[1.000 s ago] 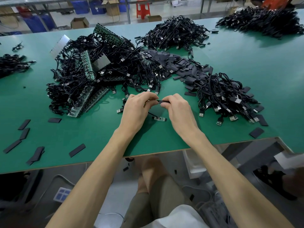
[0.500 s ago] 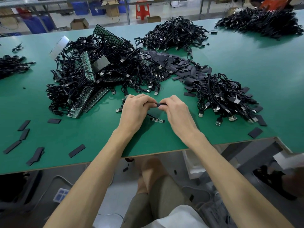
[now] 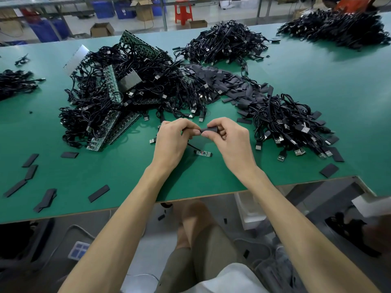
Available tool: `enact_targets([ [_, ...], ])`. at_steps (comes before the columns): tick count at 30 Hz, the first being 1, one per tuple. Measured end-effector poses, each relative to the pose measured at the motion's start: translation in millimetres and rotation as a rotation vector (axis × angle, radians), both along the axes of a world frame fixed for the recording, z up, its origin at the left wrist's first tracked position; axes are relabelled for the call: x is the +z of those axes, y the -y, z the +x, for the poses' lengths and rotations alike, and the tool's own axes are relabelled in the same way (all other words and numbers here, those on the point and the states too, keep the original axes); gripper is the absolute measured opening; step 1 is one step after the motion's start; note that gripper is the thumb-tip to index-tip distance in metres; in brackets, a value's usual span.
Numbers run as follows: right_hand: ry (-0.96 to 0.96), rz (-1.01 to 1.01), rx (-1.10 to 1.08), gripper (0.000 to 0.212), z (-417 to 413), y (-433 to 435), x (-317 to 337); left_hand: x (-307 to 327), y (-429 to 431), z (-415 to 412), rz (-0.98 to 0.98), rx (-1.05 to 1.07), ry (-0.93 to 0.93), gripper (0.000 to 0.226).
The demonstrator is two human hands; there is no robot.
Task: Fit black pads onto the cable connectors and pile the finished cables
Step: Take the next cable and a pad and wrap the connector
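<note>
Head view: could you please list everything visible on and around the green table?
table: one, green, across view
cable piles: five, black, spread over the table
loose pads: many, black, near left and centre heap
circuit-board strips: several, green, in the left-centre pile
small board: one, green, on table between hands
stool: one, red, floor beyond table
held pad: one, black, front centre
left hand: one, bare, gripping thin cable
right hand: one, bare, pinching the pad

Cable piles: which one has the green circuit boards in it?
The large pile behind the left hand, left of centre: green board strips stick out of it. No other pile shows any.
</note>
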State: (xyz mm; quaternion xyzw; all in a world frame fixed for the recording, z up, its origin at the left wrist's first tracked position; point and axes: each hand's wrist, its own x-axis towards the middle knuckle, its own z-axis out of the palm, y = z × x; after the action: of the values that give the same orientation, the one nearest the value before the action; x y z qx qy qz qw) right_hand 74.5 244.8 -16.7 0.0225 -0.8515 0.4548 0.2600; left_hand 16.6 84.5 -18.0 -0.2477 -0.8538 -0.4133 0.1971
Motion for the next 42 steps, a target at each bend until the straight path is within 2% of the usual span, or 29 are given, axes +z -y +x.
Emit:
enact_targets([
  [20,0.021,-0.051,0.033,0.018,-1.0,-1.4,-3.3,-0.4,0.1,0.8,-0.001,0.01,0.059,0.027],
  [25,0.046,-0.015,0.063,0.014,-2.8,-1.8,-3.7,-3.2,-0.9,-1.0,-0.006,0.014,0.006,0.021],
  [28,0.1,-0.009,0.07,0.018,-6.6,-3.3,-5.8,-4.2,-0.6,-2.5,-0.016,-0.001,-0.023,0.014],
  [32,0.12,-0.064,0.013,0.02,-9.0,-6.8,-7.3,-4.2,-0.8,-4.2,-0.081,-0.053,-0.049,0.001],
  [35,0.1,-0.103,-0.038,0.02,-8.4,-8.3,-7.0,-5.8,-1.9,-5.0,-0.179,-0.046,-0.103,0.012],
  [39,0.072,-0.172,-0.115,0.018,-8.1,-9.0,-5.6,-8.9,-2.2,-5.5,-0.282,-0.013,-0.119,0.013],
  [42,0.067,-0.181,-0.16,0.02,-7.1,-10.0,-3.9,-9.9,-1.7,-5.2,-0.289,-0.002,-0.112,0.014],
])
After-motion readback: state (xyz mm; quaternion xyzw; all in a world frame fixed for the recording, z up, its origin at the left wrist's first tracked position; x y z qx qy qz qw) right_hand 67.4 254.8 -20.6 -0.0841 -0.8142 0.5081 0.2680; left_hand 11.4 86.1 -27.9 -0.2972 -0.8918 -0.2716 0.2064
